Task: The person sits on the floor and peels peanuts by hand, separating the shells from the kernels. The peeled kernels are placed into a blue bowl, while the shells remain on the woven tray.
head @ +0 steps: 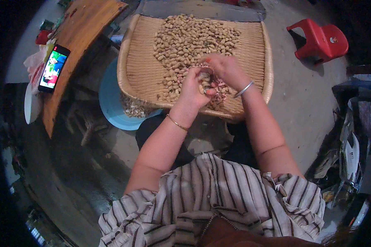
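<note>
A woven winnowing basket (142,61) lies in front of me, with a heap of unshelled peanuts (194,37) spread over its far and middle part. Nearer to me, pink shelled peanut kernels (219,97) show beneath and beside my hands. Several peanuts in their shells are cupped in my left hand (196,88), its fingers curled around them. Close against it at the upper right is my right hand (224,68), bent at the wrist with its fingertips near the left fingers. Whether the right fingers pinch a peanut is hidden.
Under the basket's left side stands a blue basin (114,108) holding peanut shells (136,109). A lit phone (53,69) leans at the edge of a wooden table (80,34) on the left. A red plastic stool (321,40) stands on the concrete floor (292,89) at right.
</note>
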`<state>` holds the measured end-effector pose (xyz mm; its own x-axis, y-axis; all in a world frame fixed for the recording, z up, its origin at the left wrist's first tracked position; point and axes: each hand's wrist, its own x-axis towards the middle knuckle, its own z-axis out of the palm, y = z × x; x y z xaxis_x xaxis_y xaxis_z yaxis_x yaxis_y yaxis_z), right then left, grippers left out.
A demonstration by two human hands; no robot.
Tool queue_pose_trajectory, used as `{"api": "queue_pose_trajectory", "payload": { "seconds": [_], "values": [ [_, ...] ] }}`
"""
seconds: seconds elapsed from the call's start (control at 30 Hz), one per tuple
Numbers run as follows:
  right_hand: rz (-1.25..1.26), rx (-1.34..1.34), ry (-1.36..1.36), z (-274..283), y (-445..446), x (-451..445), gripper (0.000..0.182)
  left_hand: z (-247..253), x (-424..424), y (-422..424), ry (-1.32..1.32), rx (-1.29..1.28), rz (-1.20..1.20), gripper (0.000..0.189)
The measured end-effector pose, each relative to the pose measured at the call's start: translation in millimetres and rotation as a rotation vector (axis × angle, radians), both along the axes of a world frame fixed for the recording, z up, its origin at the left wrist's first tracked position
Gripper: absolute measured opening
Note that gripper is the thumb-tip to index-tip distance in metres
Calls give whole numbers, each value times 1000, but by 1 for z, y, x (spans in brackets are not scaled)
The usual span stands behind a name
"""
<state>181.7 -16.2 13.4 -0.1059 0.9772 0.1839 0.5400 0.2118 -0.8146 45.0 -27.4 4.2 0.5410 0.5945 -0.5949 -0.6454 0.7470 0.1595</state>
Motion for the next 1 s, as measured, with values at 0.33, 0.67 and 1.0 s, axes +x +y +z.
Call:
{"api": "queue_pose_trajectory", "payload": {
  "seconds": [0.33, 0.67, 1.0],
  "values": [
    [-25, -230, -418, -70, 110, 15, 29, -1, -65, 56, -109, 217, 476, 17],
    [-98, -208, -485, -123, 126, -27, 21, -13, -90, 60, -60, 293, 524, 17],
    [105, -183, 191, 8, 40, -24, 12, -2, -50, 41, 310, 563, 15, 14]
  ]
}}
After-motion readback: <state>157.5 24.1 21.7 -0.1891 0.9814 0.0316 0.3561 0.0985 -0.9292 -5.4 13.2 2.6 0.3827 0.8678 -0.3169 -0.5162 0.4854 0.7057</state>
